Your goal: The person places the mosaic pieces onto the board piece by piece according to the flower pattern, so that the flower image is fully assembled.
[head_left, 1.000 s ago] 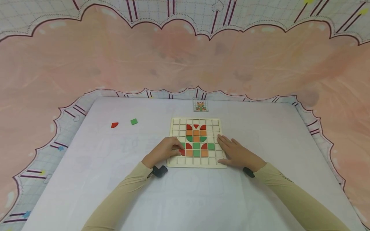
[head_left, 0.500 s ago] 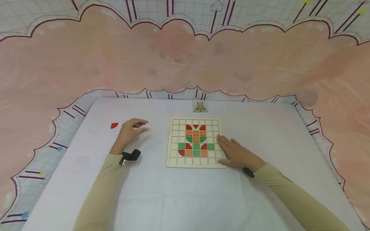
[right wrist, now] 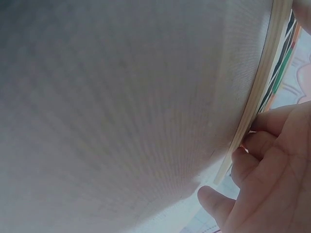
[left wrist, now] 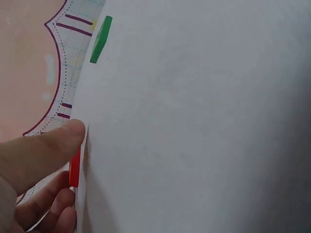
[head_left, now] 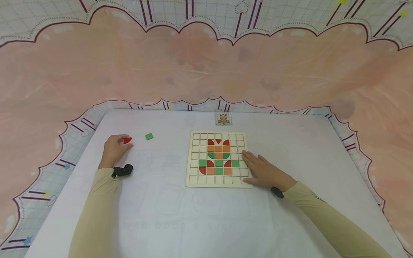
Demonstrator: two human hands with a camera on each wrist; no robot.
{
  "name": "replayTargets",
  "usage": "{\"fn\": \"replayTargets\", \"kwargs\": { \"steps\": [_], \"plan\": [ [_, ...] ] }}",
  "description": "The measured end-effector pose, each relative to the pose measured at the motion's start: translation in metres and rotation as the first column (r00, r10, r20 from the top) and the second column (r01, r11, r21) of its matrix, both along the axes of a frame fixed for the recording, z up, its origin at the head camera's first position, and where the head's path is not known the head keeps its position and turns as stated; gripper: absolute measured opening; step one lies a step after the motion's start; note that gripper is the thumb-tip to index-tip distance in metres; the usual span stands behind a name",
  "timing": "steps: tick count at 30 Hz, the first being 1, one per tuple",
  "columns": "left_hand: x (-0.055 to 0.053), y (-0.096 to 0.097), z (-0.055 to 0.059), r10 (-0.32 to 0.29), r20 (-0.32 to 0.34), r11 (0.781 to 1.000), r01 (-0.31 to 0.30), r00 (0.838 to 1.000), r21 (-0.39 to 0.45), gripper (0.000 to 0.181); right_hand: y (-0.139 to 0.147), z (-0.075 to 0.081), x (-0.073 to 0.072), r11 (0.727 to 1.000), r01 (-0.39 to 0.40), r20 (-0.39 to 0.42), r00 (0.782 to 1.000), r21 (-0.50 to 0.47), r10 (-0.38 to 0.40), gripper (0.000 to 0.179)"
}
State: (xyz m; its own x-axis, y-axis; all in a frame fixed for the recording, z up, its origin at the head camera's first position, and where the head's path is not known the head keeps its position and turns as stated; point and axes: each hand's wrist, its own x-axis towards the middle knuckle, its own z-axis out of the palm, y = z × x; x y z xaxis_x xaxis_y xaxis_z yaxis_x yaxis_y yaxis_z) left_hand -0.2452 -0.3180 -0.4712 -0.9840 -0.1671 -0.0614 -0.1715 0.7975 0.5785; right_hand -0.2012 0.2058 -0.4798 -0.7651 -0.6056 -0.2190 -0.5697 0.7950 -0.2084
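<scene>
My left hand (head_left: 115,147) is at the table's left side, thumb and fingers bent around a red quarter-round tile (head_left: 127,141). In the left wrist view the red tile (left wrist: 74,169) shows between thumb and fingers, partly covered by the thumb. A green square tile (head_left: 149,136) lies just to its right. My right hand (head_left: 265,171) lies with fingers spread against the right edge of a pale wooden grid board (head_left: 195,181). Red, orange and green tiles (head_left: 219,163) form a pattern on the board. In the right wrist view, fingers (right wrist: 262,143) touch the board's edge (right wrist: 255,92).
A small pattern card (head_left: 223,118) lies behind the board near the table's far edge. White cloth (head_left: 200,222) covers the table, and a peach-coloured patterned drape (head_left: 206,71) hangs beyond it.
My left hand has left the board's lower left corner, passed over the green tile and reached the red tile at far left. The right hand stays in place on the board.
</scene>
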Motion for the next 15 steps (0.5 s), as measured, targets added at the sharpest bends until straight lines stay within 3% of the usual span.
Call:
{"fn": "replayTargets", "kwargs": {
  "steps": [5,8,15],
  "plan": [
    [-0.0011,-0.0017,-0.0059,0.062,0.020,0.998,-0.061,0.998,-0.006,0.042,-0.0007,0.0005,0.0001,1.000,0.007,0.010,1.000,0.000,-0.007,0.090],
    [-0.0012,-0.0013,-0.0078,0.079,-0.001,0.997,-0.079,0.997,0.006,0.038,-0.0010,0.0004,0.0003,1.000,0.010,0.012,1.000,0.004,-0.010,0.090],
    [0.0005,-0.0027,-0.0050,0.023,-0.022,0.999,-0.022,1.000,0.039,0.034,-0.0011,0.0010,0.0003,1.000,0.012,0.017,1.000,-0.002,-0.012,0.089]
  ]
}}
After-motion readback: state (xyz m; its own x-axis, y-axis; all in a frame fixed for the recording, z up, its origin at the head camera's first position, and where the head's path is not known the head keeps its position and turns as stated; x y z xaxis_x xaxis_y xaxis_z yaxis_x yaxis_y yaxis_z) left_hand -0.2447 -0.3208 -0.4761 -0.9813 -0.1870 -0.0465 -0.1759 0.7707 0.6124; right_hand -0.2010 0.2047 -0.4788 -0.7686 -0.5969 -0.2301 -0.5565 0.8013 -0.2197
